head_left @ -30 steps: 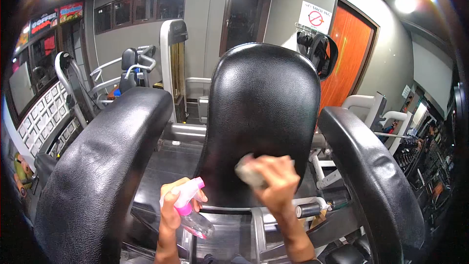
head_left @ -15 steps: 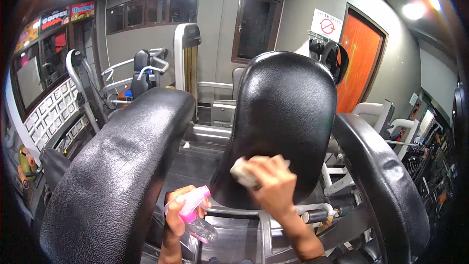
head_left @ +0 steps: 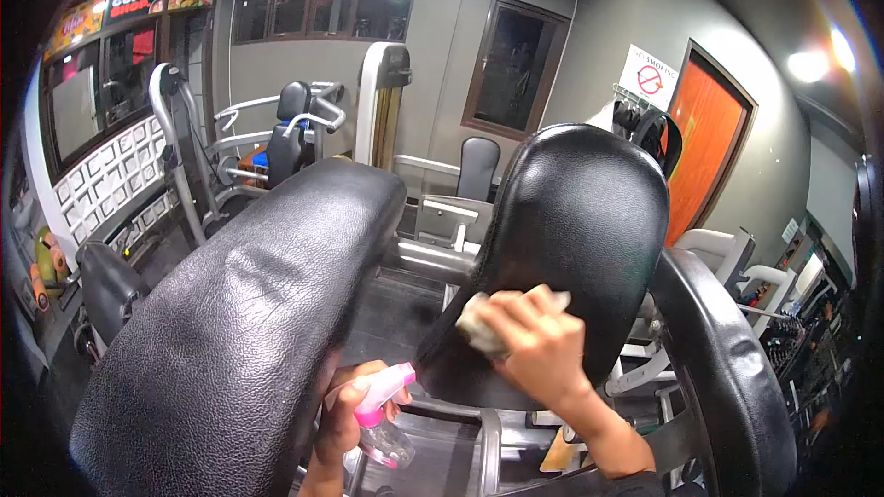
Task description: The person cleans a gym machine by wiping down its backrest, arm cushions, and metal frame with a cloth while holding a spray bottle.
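Note:
In the head view, my left hand (head_left: 345, 410) is wrapped round a spray bottle (head_left: 387, 442) with a pink and white trigger top and a clear body. The bottle is tilted, its nozzle pointing right. My right hand (head_left: 545, 345) grips a crumpled pale cloth (head_left: 481, 327) against the lower part of a black padded backrest (head_left: 594, 212). My fingers cover much of the cloth. Left of the bottle lies a large black arm pad (head_left: 249, 313) with a creased surface. Another black pad (head_left: 723, 359) stands to the right of the backrest.
Grey metal frame bars (head_left: 488, 451) run below my hands. Behind are a weight-stack machine (head_left: 382, 101) and a machine with a small black seat (head_left: 293, 133). An orange door (head_left: 709, 138) and a no-smoking sign (head_left: 647, 79) are at the right.
The view has shifted, so the pads and backrest appear further right. My right hand still holds the cloth on the lower backrest, and my left hand keeps the spray bottle.

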The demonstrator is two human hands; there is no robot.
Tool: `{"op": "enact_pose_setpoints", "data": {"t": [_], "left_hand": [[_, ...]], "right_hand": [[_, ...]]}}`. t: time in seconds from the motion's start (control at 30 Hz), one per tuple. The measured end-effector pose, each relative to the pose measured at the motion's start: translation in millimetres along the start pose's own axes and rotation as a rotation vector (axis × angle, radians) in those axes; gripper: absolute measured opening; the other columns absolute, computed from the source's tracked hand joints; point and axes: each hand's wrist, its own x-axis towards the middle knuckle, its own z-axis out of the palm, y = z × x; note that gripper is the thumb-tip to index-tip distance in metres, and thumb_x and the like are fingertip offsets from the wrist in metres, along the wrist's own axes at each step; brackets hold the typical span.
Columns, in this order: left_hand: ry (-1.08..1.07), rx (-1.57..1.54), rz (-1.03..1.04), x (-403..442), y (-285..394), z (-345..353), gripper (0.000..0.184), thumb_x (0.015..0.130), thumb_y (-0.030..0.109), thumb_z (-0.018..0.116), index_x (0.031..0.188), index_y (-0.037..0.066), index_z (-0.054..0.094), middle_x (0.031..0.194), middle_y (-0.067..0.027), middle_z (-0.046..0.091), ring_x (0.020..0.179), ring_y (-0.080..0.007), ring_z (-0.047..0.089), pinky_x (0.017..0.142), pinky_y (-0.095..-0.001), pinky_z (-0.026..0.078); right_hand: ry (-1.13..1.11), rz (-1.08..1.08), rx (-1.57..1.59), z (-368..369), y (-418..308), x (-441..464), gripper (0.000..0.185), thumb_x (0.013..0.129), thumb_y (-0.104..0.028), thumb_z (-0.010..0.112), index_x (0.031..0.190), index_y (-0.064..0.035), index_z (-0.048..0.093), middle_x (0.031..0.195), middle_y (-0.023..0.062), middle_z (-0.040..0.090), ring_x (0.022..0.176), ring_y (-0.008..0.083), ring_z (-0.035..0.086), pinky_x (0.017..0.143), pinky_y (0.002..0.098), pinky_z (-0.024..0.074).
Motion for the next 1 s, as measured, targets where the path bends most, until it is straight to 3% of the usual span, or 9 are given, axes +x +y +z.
{"op": "enact_pose_setpoints", "data": {"t": [0.03,0.1,0.33,0.47,0.5,0.63,0.77,0.93,1.0], "left_hand": [[0.018,0.027,-0.01,1,1,0,0.066,0.089,0.054,0.036,0.078,-0.005,0.063,0.076,-0.0172,0.065,0.061,-0.0201,0.059,0.059,-0.0319,0.047],[0.015,0.029,-0.018,2,3,-1,0.065,0.089,0.054,0.036,0.078,-0.004,0.063,0.076,-0.0166,0.065,0.061,-0.0199,0.059,0.06,-0.032,0.047],[-0.001,0.034,-0.12,-3,-9,-12,0.071,0.094,0.06,0.032,0.087,-0.003,0.064,0.083,-0.0153,0.066,0.066,-0.0183,0.06,0.063,-0.0299,0.047],[-0.018,0.03,-0.087,-5,-19,-18,0.073,0.096,0.062,0.032,0.088,-0.003,0.064,0.085,-0.0148,0.066,0.067,-0.0182,0.061,0.063,-0.0294,0.047],[-0.013,0.03,-0.096,-6,-19,-17,0.073,0.096,0.062,0.032,0.088,-0.003,0.064,0.085,-0.0148,0.066,0.067,-0.0182,0.061,0.063,-0.0294,0.047],[-0.01,-0.016,-0.079,-10,-19,-17,0.065,0.099,0.056,0.035,0.092,-0.002,0.064,0.084,-0.01,0.065,0.064,-0.0154,0.058,0.063,-0.0284,0.046],[-0.032,0.02,-0.116,-9,-16,-17,0.062,0.1,0.054,0.035,0.091,0.0,0.064,0.083,-0.008,0.064,0.065,-0.0138,0.057,0.064,-0.0277,0.046],[-0.008,0.081,-0.128,-1,-12,-15,0.066,0.098,0.055,0.037,0.084,-0.003,0.065,0.08,-0.0122,0.066,0.062,-0.016,0.06,0.059,-0.0281,0.047],[-0.039,0.118,-0.142,0,-13,-15,0.061,0.098,0.05,0.037,0.085,-0.003,0.065,0.079,-0.0116,0.067,0.061,-0.0149,0.06,0.059,-0.0274,0.047]], "right_hand": [[-0.002,-0.083,-0.047,12,-9,-4,0.027,0.072,-0.018,0.071,0.099,-0.015,0.069,0.092,-0.0048,0.06,0.082,0.0139,0.058,0.057,0.0265,0.0521],[-0.057,-0.204,-0.055,22,-19,-9,0.022,0.077,-0.019,0.066,0.098,-0.0136,0.07,0.09,-0.0033,0.058,0.082,0.0139,0.057,0.056,0.0249,0.0519],[-0.078,-0.024,-0.153,-24,3,61,0.009,0.075,-0.012,0.068,0.083,-0.0118,0.071,0.092,0.0008,0.057,0.09,0.021,0.057,0.061,0.029,0.0546],[-0.416,-0.056,-0.331,-17,-14,89,0.011,0.078,-0.016,0.068,0.08,-0.0065,0.073,0.094,0.0048,0.065,0.102,0.0213,0.059,0.068,0.0317,0.0551],[-0.461,-0.085,-0.377,-8,-23,91,0.006,0.074,-0.008,0.067,0.076,-0.0062,0.072,0.088,0.0047,0.066,0.096,0.022,0.061,0.071,0.0324,0.0526],[-0.814,-0.196,-0.295,33,-44,99,0.008,0.077,-0.016,0.07,0.074,-0.0097,0.073,0.078,0.0083,0.07,0.08,0.0244,0.067,0.069,0.0344,0.0518],[-0.853,-0.15,-0.269,42,-42,113,0.011,0.074,-0.021,0.073,0.07,-0.0108,0.073,0.08,0.0097,0.073,0.078,0.0241,0.073,0.066,0.0357,0.055],[-0.983,-0.037,-0.454,24,-46,141,0.014,0.079,-0.02,0.074,0.09,-0.0134,0.077,0.092,0.003,0.075,0.088,0.0185,0.072,0.067,0.0308,0.0541],[-0.989,-0.044,-0.488,19,-47,147,0.014,0.079,-0.02,0.074,0.091,-0.0138,0.077,0.092,0.0028,0.075,0.089,0.0185,0.072,0.067,0.0304,0.0541]]}}
